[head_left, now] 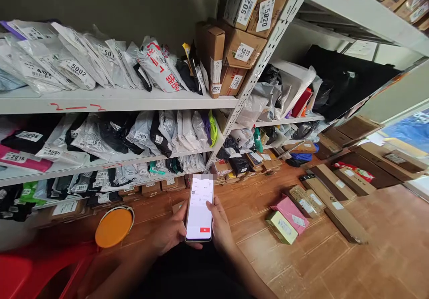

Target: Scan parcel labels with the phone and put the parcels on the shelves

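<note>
A smartphone (198,214) with a lit white screen and a red button near its bottom is held upright between both hands, low in the middle of the head view. My left hand (171,228) is closed around its left edge, with fingers passing beneath the lower end. Along the right edge my right hand (219,222) grips it, the thumb resting over the screen. The screen's small text is too faint to read. Beyond the phone rise white metal shelves (134,101) packed with labelled parcels, among them a white bag with red print (159,64).
Numbered cardboard boxes (246,51) are stacked at the upper shelf's right end. On the tiled floor at right lie long cartons (337,207), a pink parcel (291,212) and a yellow-green box (282,227). An orange-lidded bucket (114,227) and a red plastic chair (36,267) stand at left.
</note>
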`<move>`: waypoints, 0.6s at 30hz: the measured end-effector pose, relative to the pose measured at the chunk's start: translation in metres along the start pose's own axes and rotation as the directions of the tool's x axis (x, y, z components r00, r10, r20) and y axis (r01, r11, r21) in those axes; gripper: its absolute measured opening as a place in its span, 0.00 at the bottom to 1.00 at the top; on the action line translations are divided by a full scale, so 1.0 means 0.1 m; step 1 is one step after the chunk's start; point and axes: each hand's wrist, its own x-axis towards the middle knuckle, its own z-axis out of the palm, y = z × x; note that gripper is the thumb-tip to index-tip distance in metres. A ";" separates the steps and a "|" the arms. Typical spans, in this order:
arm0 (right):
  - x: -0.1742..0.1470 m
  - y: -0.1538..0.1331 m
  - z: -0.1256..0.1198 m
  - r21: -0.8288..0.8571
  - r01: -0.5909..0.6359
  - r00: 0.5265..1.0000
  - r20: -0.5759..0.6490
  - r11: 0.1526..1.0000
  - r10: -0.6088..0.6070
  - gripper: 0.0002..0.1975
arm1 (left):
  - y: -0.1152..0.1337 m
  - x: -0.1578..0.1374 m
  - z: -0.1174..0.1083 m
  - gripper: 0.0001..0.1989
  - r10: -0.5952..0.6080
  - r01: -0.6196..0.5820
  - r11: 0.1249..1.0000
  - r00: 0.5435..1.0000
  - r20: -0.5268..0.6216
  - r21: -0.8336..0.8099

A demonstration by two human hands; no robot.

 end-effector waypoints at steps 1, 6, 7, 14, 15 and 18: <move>0.01 0.00 -0.02 -0.003 0.002 1.000 -0.003 1.000 -0.002 0.15 | -0.02 0.02 -0.01 0.59 -0.004 0.004 1.000 1.000 0.002 -0.009; 0.04 -0.01 -0.25 -0.046 0.026 0.998 0.055 0.999 -0.024 0.23 | -0.13 0.21 -0.01 0.59 -0.030 0.030 0.999 1.000 -0.003 -0.031; 0.05 -0.01 -0.32 -0.055 0.041 0.996 0.081 0.998 -0.037 0.26 | -0.14 0.26 0.00 0.59 -0.043 0.043 0.998 0.999 0.007 -0.039; 0.27 0.01 -0.74 0.131 -0.049 0.999 0.013 0.990 0.048 0.29 | -0.07 0.79 -0.02 0.44 -0.163 0.163 0.987 0.983 0.085 0.006; 0.33 0.00 -0.80 0.160 -0.050 0.999 -0.008 0.986 0.052 0.28 | -0.07 0.91 -0.05 0.39 -0.167 0.165 0.986 0.983 0.074 0.031; 0.59 -0.06 -1.05 0.140 -0.024 1.000 0.001 0.990 0.024 0.23 | -0.12 1.37 -0.29 0.36 -0.172 0.174 0.978 0.985 -0.023 0.120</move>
